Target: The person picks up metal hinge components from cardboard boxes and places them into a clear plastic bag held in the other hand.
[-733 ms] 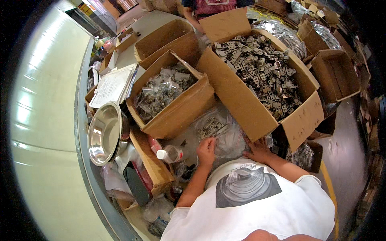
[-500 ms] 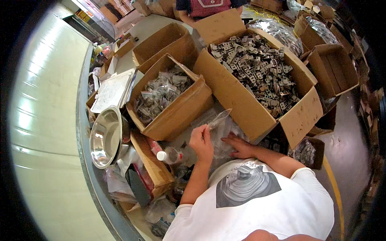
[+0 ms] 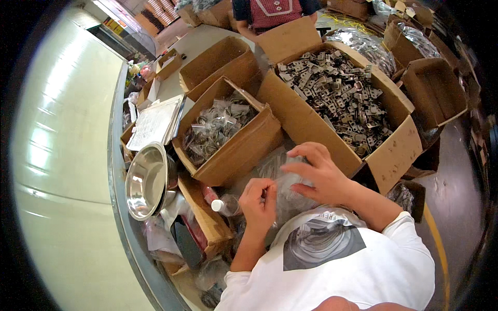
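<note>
My left hand (image 3: 259, 206) is closed, its fingertips pinched at the edge of a thin clear plastic bag, hard to make out against the plastic behind it. To its right, my right hand (image 3: 320, 175) is raised with fingers curved and apart, holding nothing that I can see. Below both hands lies a heap of clear plastic bags (image 3: 291, 199). Beyond them stands a cardboard box of small metal brackets (image 3: 342, 98), and left of that a smaller box holds filled clear bags (image 3: 220, 122).
A shiny steel bowl (image 3: 144, 181) sits at the left beside papers (image 3: 155, 123). Near my left hand lies a clear bottle with a white cap (image 3: 218, 205). An empty carton (image 3: 215, 65) stands farther back. Across the table is a person in a checked apron (image 3: 275, 13).
My left hand has lowered, and the bag that stood up from its fingers no longer shows clearly. My right hand has lifted off the plastic bags and come up beside the left.
</note>
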`<state>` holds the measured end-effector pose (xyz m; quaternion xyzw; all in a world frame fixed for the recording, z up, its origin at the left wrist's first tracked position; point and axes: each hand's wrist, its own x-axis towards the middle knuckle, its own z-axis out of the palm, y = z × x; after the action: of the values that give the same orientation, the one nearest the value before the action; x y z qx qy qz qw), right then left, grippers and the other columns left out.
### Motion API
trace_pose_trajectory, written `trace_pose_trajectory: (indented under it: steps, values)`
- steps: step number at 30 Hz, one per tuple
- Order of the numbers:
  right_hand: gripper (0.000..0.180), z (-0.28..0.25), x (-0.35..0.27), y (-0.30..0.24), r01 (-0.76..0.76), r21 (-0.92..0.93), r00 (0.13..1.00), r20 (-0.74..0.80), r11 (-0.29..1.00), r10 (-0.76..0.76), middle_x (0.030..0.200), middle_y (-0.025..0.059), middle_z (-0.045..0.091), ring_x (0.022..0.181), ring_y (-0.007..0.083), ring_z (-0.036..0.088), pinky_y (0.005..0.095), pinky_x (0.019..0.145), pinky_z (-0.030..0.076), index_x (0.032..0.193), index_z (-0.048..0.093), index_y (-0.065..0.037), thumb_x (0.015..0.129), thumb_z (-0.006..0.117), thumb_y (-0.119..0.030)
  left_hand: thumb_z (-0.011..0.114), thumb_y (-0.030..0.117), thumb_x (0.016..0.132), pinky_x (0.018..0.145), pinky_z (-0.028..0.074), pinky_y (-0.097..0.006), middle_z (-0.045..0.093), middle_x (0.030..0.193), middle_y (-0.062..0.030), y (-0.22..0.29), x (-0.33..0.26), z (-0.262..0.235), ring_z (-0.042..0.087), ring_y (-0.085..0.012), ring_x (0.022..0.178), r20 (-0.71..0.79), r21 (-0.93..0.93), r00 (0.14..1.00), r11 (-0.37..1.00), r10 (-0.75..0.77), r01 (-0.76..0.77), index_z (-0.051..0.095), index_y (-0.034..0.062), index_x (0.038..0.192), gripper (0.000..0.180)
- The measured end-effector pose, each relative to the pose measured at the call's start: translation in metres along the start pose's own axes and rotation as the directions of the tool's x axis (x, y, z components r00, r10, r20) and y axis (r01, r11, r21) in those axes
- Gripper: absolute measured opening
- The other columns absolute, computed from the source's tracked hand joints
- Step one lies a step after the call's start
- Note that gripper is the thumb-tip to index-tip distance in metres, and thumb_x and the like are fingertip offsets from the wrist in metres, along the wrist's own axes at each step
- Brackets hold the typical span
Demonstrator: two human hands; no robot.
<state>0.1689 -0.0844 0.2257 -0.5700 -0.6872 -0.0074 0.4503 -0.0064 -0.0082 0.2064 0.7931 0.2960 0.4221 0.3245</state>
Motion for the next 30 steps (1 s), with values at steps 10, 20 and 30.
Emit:
trace_pose_trajectory:
  steps: [10, 20, 30]
  values:
    - [0.015, -0.009, -0.019, -0.001, 0.095, -0.081, 0.978, 0.191, 0.992, -0.078, 0.101, -0.0012, 0.057, 0.100, 0.0207, 0.052, 0.0398, 0.088, 0.032, 0.084, 0.059, -0.016, 0.072, 0.066, -0.012, 0.061, 0.003, 0.082, 0.054, 0.041, -0.025, 0.057, 0.074, -0.0096, 0.011, -0.007, 0.012, 0.052, -0.0160, 0.060, 0.172, -0.149, 0.982, 0.988, 0.074, -0.048, 0.059, 0.0014, 0.081, 0.003]
    - [0.015, -0.075, -0.088, 0.000, -0.180, -0.281, 0.969, 0.111, 0.943, 0.219, 0.095, 0.0027, 0.057, 0.097, 0.0254, 0.052, 0.0409, 0.087, 0.036, 0.079, 0.057, -0.013, 0.069, 0.068, -0.014, 0.061, 0.004, 0.084, 0.060, 0.037, -0.022, 0.058, 0.080, -0.0042, 0.012, -0.008, 0.020, 0.048, -0.0100, 0.067, 0.246, -0.457, 0.968, 0.874, -0.053, 0.165, 0.060, 0.0010, 0.082, 0.004]
    - [0.029, -0.239, -0.179, -0.017, -0.678, -0.150, 0.735, -0.117, 0.720, 0.668, 0.079, 0.0087, 0.050, 0.076, 0.0203, 0.052, 0.0307, 0.067, 0.042, 0.074, 0.053, -0.002, 0.080, 0.067, -0.028, 0.062, 0.018, 0.083, 0.077, 0.046, -0.039, 0.061, 0.097, -0.0173, -0.084, -0.036, 0.106, 0.059, -0.0299, 0.087, 0.513, 0.217, 0.839, 0.973, -0.184, 0.081, 0.060, -0.0011, 0.099, 0.025]
